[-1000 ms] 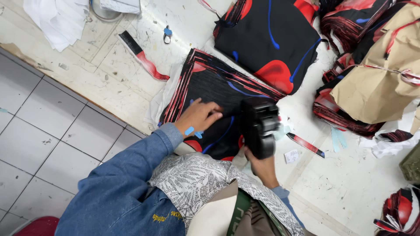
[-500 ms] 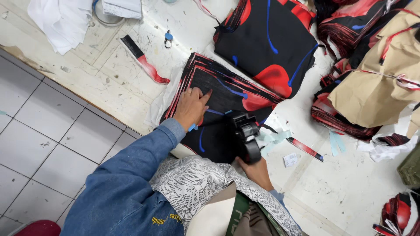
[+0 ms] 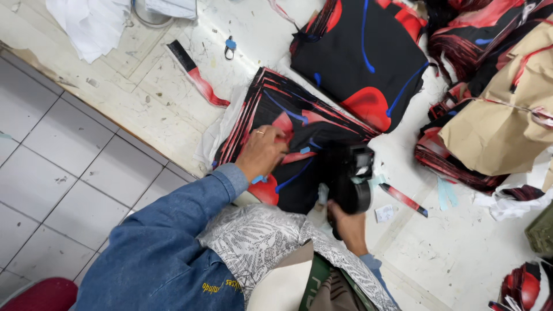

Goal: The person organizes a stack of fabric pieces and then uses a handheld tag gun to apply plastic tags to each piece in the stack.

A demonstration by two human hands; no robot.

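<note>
- The left hand (image 3: 262,151) is pressing flat, fingers spread, on the fabric stack (image 3: 288,144).
- The right hand (image 3: 345,227) is gripping a black handheld tool (image 3: 351,181) at the stack's 4 o'clock edge.
- The stack, black with red and blue streaks, is lying on the white surface (image 3: 173,86).

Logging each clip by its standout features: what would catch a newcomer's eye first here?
The stack of black, red and blue fabric pieces at table centre, with the left hand pressed flat on it. At its near edge the right hand grips a black handheld tool. A second stack lies behind, and brown paper covers more fabric to the right.
</note>
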